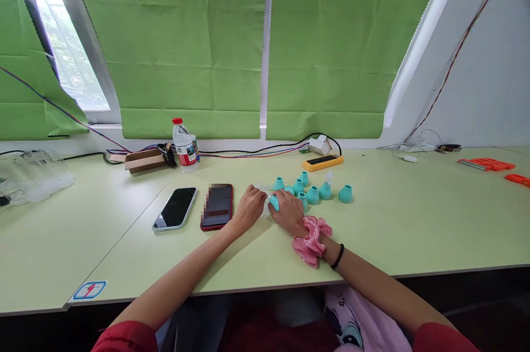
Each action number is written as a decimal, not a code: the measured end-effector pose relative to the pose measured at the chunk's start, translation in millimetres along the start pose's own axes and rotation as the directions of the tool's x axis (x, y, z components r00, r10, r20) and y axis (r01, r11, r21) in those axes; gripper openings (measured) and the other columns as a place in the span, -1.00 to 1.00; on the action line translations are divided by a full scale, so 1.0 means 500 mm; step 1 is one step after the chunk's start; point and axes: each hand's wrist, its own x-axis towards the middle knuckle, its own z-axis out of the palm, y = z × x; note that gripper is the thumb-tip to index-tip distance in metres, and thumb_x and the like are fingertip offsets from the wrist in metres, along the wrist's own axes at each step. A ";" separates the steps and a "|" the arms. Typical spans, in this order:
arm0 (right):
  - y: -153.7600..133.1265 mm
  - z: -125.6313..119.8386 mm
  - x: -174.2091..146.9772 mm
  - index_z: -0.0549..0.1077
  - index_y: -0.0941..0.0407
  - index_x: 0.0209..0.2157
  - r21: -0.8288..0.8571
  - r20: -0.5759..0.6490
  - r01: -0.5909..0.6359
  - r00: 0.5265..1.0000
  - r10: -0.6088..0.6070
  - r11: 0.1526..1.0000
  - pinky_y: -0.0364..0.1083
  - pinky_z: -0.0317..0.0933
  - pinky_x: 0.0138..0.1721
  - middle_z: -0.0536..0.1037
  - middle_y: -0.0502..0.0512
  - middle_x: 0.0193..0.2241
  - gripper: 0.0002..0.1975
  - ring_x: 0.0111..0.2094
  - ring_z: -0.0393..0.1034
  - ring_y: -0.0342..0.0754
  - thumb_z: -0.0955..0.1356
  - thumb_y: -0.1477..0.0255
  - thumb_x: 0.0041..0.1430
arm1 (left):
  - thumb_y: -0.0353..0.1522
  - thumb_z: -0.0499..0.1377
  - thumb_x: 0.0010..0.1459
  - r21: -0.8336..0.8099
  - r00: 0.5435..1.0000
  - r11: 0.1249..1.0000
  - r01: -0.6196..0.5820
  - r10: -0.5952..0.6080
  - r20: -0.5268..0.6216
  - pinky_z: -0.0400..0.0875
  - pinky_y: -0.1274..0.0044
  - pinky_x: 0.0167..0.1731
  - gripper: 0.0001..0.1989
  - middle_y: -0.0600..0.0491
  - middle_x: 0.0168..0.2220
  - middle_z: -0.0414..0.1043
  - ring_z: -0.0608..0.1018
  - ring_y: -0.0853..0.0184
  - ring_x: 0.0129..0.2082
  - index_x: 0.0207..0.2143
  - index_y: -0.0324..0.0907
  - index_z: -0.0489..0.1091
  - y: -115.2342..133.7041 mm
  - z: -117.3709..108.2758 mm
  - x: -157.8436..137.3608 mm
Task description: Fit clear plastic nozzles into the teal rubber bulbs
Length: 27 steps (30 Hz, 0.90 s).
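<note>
My right hand [289, 212] is closed around a small teal bulb-shaped piece [274, 202], which pokes out at the fingertips. My left hand [252, 206] meets it from the left, thumb and fingers pinched at the piece's pale end; what they grip is too small to make out. Crinkled clear plastic [266, 209] lies under and around the fingertips. Several more teal bulb-shaped pieces with open necks stand just beyond and right of my right hand, among them one set apart [345, 193]. Another teal piece [325, 191] carries a translucent tip.
Left of my hands lie a phone in a red case [217, 207] and a phone in a pale case [175, 209]. A water bottle [185, 146], an open cardboard box [144, 160], a yellow power strip [323, 162] and cables line the back. Orange-handled tools [492, 164] lie far right.
</note>
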 end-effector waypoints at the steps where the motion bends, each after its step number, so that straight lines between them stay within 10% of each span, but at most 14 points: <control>1: -0.001 -0.001 0.000 0.28 0.14 -0.24 -0.001 0.003 -0.006 1.000 0.006 1.000 -0.12 0.03 -0.24 0.38 0.11 -0.26 -0.78 -0.19 0.21 -0.04 0.18 0.38 0.05 | -0.49 -0.04 0.08 0.056 0.999 0.998 -0.033 0.032 0.015 0.28 0.50 -0.47 -0.79 -0.03 -0.55 0.36 0.32 0.30 -0.44 -0.52 -0.25 0.34 0.000 0.002 -0.001; 9: -0.008 -0.004 0.001 0.23 0.10 -0.28 0.193 0.048 -0.092 0.995 0.085 0.977 -0.14 0.05 -0.38 0.42 0.03 -0.32 -0.82 -0.32 0.29 -0.06 0.20 0.36 0.04 | -0.45 -0.09 0.09 -0.106 0.996 0.991 0.086 -0.088 -0.018 0.28 0.50 -0.44 -0.87 -0.02 -0.47 0.32 0.34 0.33 -0.42 -0.43 -0.24 0.23 0.012 -0.002 0.000; 16: 0.008 0.019 0.011 0.22 0.13 -0.33 0.524 -0.014 -0.112 0.990 0.140 0.844 -0.14 0.10 -0.35 0.41 0.03 -0.41 -0.81 -0.36 0.29 -0.09 0.21 0.32 0.01 | -0.33 -0.09 0.11 -0.624 0.895 0.681 0.382 -0.441 0.066 0.31 0.61 -0.51 -0.84 0.07 -0.53 0.34 0.41 0.44 -0.51 -0.38 -0.23 0.20 0.012 -0.007 0.007; 22: 0.012 0.018 0.009 0.23 0.13 -0.32 0.583 -0.100 -0.021 0.990 0.097 0.812 -0.11 0.12 -0.34 0.38 0.02 -0.43 -0.78 -0.38 0.26 -0.08 0.22 0.31 -0.01 | -0.46 0.02 0.00 -0.236 0.959 0.930 0.283 -0.281 0.044 0.28 0.55 -0.42 -0.90 0.03 -0.49 0.39 0.39 0.37 -0.43 -0.47 -0.24 0.34 -0.016 -0.008 0.004; 27: 0.007 0.015 0.008 0.25 0.13 -0.33 0.576 -0.101 0.022 0.994 0.044 0.817 -0.11 0.13 -0.32 0.40 0.03 -0.40 -0.80 -0.36 0.27 -0.08 0.24 0.33 -0.02 | -0.55 0.02 -0.05 -0.077 0.962 0.971 0.225 -0.210 0.174 0.26 0.54 -0.39 -0.83 -0.01 -0.48 0.43 0.38 0.33 -0.39 -0.46 -0.25 0.40 -0.017 0.003 -0.004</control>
